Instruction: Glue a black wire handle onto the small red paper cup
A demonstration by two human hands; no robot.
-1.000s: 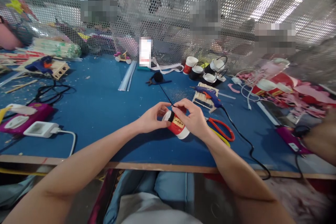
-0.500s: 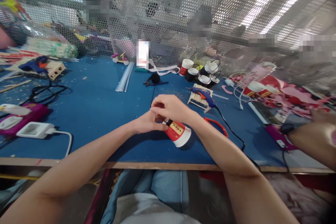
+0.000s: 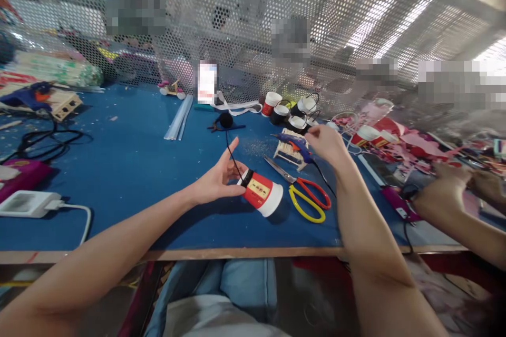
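Note:
My left hand (image 3: 219, 179) holds the narrow black-banded end of a red and white paper cup (image 3: 259, 192) that lies tilted on its side, thumb and fingers around that end and the index finger sticking up. From the cup a thin black cord (image 3: 232, 157) runs to a ball of black yarn (image 3: 225, 120). My right hand (image 3: 326, 142) is over the back of a blue glue gun (image 3: 294, 145), which rests on a small wooden rack (image 3: 290, 157). Its fingers are bent and their tips partly hidden; contact is unclear. Between the hands lie scissors (image 3: 302, 192) with red and yellow handles.
Behind the glue gun stand several cups (image 3: 280, 113) with black cord handles. Clear glue sticks (image 3: 178, 118) and a lit phone (image 3: 207, 81) are farther back. A white plug (image 3: 29, 204) lies at left. At right, another person's hands (image 3: 445, 187) are near pink scraps.
My right hand has left the cup and moved right to the glue gun, uncovering the scissors. My left hand still has the cup. The view has shifted slightly right.

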